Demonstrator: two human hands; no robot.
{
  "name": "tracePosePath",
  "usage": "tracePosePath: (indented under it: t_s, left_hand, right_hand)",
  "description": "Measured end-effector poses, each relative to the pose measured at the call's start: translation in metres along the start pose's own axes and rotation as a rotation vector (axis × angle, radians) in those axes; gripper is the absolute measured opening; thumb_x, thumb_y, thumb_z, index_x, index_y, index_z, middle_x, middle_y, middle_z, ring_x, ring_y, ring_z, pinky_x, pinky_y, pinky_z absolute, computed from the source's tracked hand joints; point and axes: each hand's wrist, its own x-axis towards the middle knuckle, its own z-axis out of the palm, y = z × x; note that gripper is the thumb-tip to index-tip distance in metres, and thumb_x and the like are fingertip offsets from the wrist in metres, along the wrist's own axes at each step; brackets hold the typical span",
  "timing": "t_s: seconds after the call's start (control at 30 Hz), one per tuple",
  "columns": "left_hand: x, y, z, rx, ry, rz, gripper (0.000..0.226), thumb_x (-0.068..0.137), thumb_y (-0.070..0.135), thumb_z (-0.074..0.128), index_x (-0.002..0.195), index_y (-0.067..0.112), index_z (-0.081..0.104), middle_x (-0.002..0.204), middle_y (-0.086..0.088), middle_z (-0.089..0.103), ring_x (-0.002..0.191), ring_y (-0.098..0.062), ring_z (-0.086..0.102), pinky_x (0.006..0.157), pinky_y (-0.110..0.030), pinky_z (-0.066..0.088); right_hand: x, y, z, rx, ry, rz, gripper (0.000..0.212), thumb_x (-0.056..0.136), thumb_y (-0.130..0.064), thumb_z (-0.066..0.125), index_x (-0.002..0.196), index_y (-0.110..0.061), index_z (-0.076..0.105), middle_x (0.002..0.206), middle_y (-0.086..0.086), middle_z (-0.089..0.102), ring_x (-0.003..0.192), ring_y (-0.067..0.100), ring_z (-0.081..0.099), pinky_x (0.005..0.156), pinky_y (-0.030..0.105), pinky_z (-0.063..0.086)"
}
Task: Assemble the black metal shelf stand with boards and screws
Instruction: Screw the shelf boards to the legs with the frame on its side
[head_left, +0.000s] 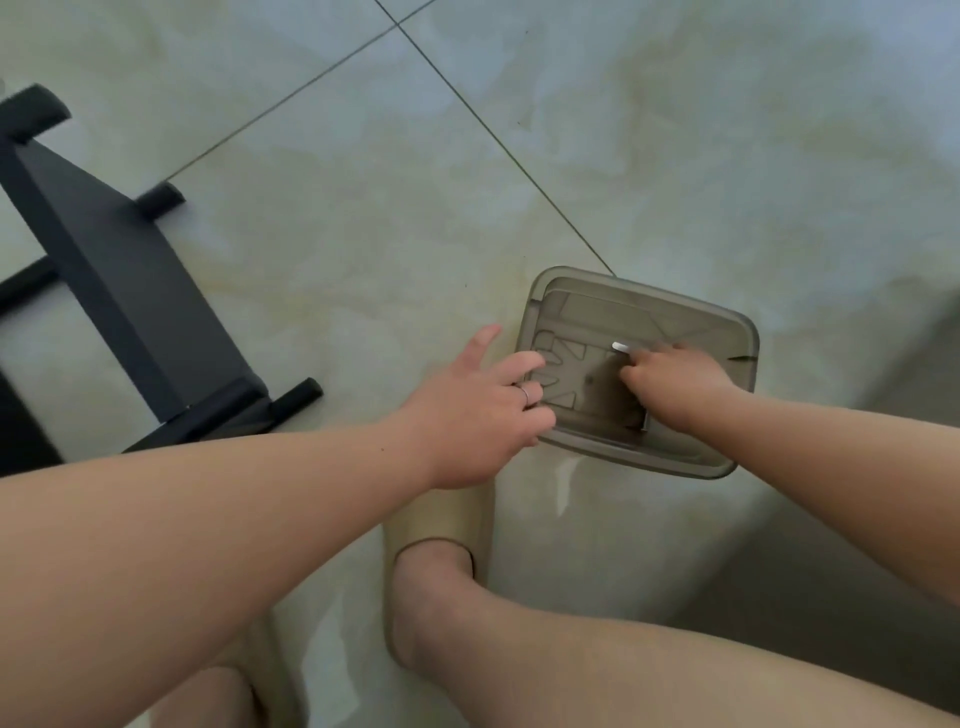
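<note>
Currently fetching hardware. Right hand (675, 384) is down inside the smoky translucent plastic bin (649, 288), which sits near right on the tiled floor (363, 208). Its fingers are curled and the fingertips pinch a small pale piece (619, 346), likely a screw but too small to be sure. Left hand (483, 415) lies on the bin's left rim with fingers spread and a ring (524, 393) on one finger; it grips nothing, just steadies. Black metal shelf stand (119, 291) lies on the floor well apart at far left, partly out of view. No boards visible. Beige slipper (457, 514) is on the near side of the bin.

Step judged: picking a screw out for the stand; progress unclear from this view. To do it well:
- Press the left palm down so the light bin doesn't slide on slick tile.
- Get a firm thumb-and-forefinger pinch before lifting.
- Lift straight up, clear of the bin wall, then carry across to the stand.

Risk: the small piece slips and rolls off across the tile.
</note>
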Motion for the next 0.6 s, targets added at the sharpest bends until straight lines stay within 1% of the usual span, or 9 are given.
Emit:
tracePosePath:
  t_s: [0.07, 0.13, 0.2, 0.23, 0.3, 0.37, 0.47, 0.53, 0.6]
  left_hand:
    - [0.001, 0.001, 0.000, -0.003, -0.007, -0.006, 0.027, 0.106, 0.034, 0.031, 0.117, 0.026, 0.055, 0.123, 0.004, 0.062, 0.148, -0.024, 0.023, 0.118, -0.061, 0.006]
    - [0.002, 0.001, 0.000, 0.002, -0.030, -0.014, 0.029, 0.106, 0.037, 0.034, 0.125, 0.027, 0.052, 0.138, 0.001, 0.055, 0.151, -0.023, 0.015, 0.119, -0.061, 0.003]
    - [0.001, 0.001, 0.000, 0.014, -0.071, -0.023, 0.042, 0.103, 0.043, 0.039, 0.142, 0.028, 0.040, 0.160, -0.006, 0.030, 0.154, -0.025, 0.004, 0.119, -0.061, 0.000]
    - [-0.001, 0.001, -0.003, 0.012, -0.083, -0.029, 0.049, 0.102, 0.045, 0.041, 0.148, 0.028, 0.033, 0.165, -0.008, 0.018, 0.154, -0.026, 0.000, 0.119, -0.060, 0.000]
    - [-0.012, -0.001, -0.009, 0.012, -0.080, -0.070, 0.055, 0.102, 0.045, 0.042, 0.151, 0.029, 0.026, 0.167, -0.008, 0.006, 0.154, -0.027, -0.003, 0.120, -0.058, 0.003]
    - [-0.029, -0.007, -0.018, 0.018, -0.067, -0.131, 0.052, 0.102, 0.042, 0.042, 0.150, 0.028, 0.028, 0.167, -0.008, 0.007, 0.154, -0.028, -0.001, 0.120, -0.056, 0.006]
    - [-0.068, -0.022, -0.036, 0.035, -0.036, -0.246, 0.047, 0.100, 0.037, 0.043, 0.145, 0.026, 0.037, 0.166, -0.007, 0.015, 0.153, -0.028, 0.007, 0.118, -0.052, 0.013]
    - [-0.103, -0.033, -0.049, 0.049, -0.008, -0.338, 0.044, 0.100, 0.037, 0.044, 0.142, 0.025, 0.041, 0.163, -0.006, 0.022, 0.151, -0.028, 0.013, 0.116, -0.049, 0.020]
    - [-0.142, -0.042, -0.062, 0.042, 0.004, -0.465, 0.043, 0.099, 0.038, 0.045, 0.141, 0.026, 0.043, 0.161, -0.003, 0.028, 0.149, -0.027, 0.019, 0.114, -0.046, 0.027]
  right_hand:
    - [0.000, 0.000, -0.001, 0.026, 0.003, 0.001, 0.024, 0.102, -0.013, 0.045, 0.116, -0.022, 0.062, 0.135, 0.004, 0.054, 0.120, 0.028, 0.055, 0.093, 0.036, 0.045]
    - [-0.003, 0.002, -0.004, 0.105, 0.030, 0.023, 0.021, 0.101, -0.017, 0.046, 0.116, -0.021, 0.061, 0.131, 0.003, 0.057, 0.114, 0.028, 0.059, 0.078, 0.032, 0.044]
    - [-0.010, 0.003, -0.013, 0.243, 0.057, 0.084, 0.023, 0.100, -0.024, 0.046, 0.120, -0.018, 0.056, 0.118, 0.007, 0.062, 0.102, 0.031, 0.063, 0.067, 0.032, 0.041]
    - [-0.015, 0.003, -0.021, 0.333, 0.071, 0.111, 0.023, 0.100, -0.027, 0.046, 0.119, -0.016, 0.054, 0.111, 0.011, 0.063, 0.096, 0.034, 0.063, 0.065, 0.034, 0.041]
    - [-0.026, 0.004, -0.042, 0.528, 0.128, 0.132, 0.017, 0.099, -0.030, 0.048, 0.106, -0.015, 0.052, 0.100, 0.015, 0.062, 0.086, 0.037, 0.060, 0.065, 0.037, 0.044]
    - [-0.040, 0.000, -0.070, 0.695, 0.212, 0.113, 0.013, 0.096, -0.027, 0.053, 0.096, -0.014, 0.051, 0.093, 0.015, 0.063, 0.082, 0.035, 0.058, 0.069, 0.039, 0.048]
    - [-0.056, -0.018, -0.121, 0.813, 0.358, 0.061, 0.009, 0.094, -0.018, 0.055, 0.097, -0.011, 0.059, 0.086, 0.010, 0.065, 0.080, 0.034, 0.061, 0.074, 0.044, 0.053]
    - [-0.065, -0.038, -0.154, 0.882, 0.422, 0.025, 0.015, 0.093, -0.014, 0.054, 0.105, -0.013, 0.063, 0.087, 0.007, 0.065, 0.078, 0.032, 0.062, 0.071, 0.041, 0.054]
    - [-0.073, -0.063, -0.186, 0.914, 0.473, -0.037, 0.017, 0.092, -0.012, 0.053, 0.106, -0.016, 0.062, 0.084, 0.003, 0.065, 0.077, 0.028, 0.059, 0.067, 0.033, 0.046]
